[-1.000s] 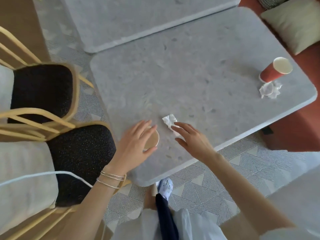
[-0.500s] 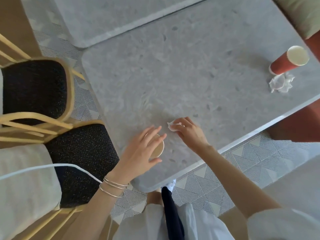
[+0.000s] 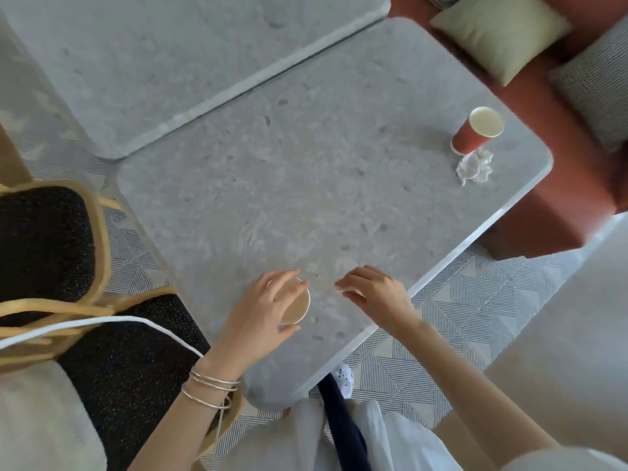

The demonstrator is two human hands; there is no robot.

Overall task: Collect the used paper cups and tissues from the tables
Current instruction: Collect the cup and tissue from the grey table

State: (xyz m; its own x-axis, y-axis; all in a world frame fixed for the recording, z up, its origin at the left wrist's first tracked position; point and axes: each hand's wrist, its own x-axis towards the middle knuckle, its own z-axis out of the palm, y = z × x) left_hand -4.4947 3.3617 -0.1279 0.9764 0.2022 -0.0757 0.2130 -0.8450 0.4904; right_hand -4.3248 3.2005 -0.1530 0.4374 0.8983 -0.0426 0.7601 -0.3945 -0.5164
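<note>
Left hand point(image 3: 268, 311) grips paper cup point(image 3: 299, 305), right hand point(image 3: 377, 295) pinches tissue scrap point(image 3: 353, 294); red cup point(image 3: 472, 137) and crumpled tissue point(image 3: 474, 168) far beyond right hand, uncollected.

Single head view, worn high. Looks forward and steeply down over the near corner of the grey speckled stone table point(image 3: 323, 171). Closest, low centre: left hand point(image 3: 272, 307) gripping a tan-mouthed paper cup point(image 3: 299, 305), right hand point(image 3: 377, 294) pinching a crumpled white tissue point(image 3: 341, 289). Table's far right corner, with the red paper cup point(image 3: 470, 139), sits well off, upper right. Wide lens bows the table edges. Wearer's own white clothing point(image 3: 306, 436) fills the bottom edge.
</note>
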